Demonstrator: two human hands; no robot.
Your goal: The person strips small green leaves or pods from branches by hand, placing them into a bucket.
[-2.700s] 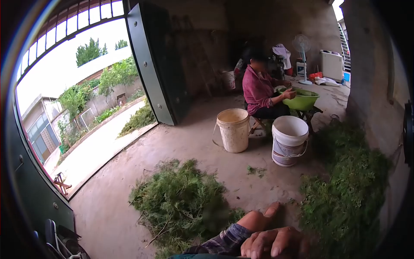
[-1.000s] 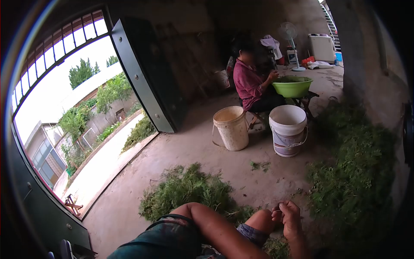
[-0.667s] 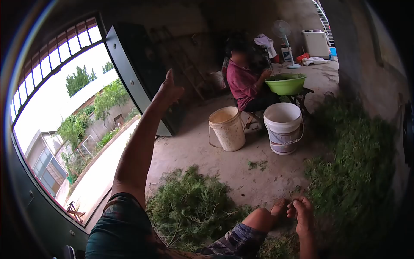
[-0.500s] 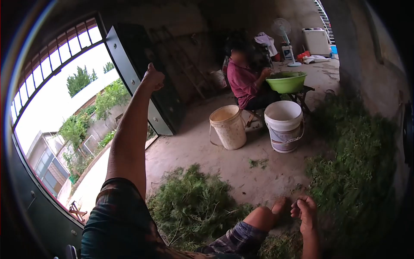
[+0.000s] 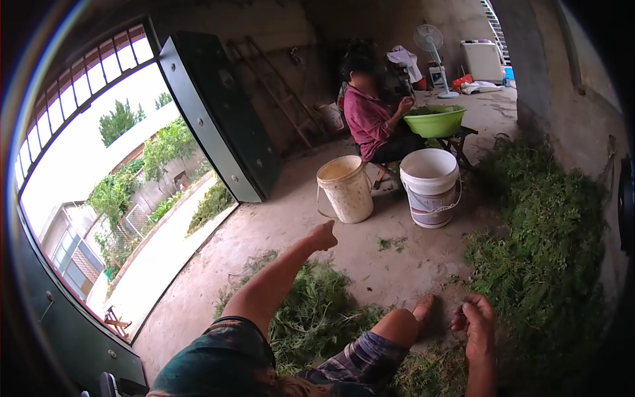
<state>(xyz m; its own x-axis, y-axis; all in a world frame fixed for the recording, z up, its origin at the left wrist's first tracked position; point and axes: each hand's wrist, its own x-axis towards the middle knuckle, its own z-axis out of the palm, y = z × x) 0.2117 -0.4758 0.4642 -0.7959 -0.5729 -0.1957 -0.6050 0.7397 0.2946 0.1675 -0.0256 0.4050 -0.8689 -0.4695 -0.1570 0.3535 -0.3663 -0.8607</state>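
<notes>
Lowered left hand (image 5: 323, 235) fisted, right hand (image 5: 477, 319) loosely curled; green basin (image 5: 433, 122) holds greens

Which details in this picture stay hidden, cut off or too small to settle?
- Head view: whether the right hand pinches a sprig; too small.
- White bucket and cream bucket: contents hidden by their walls.
- Left hand: curled fingers face away.
</notes>
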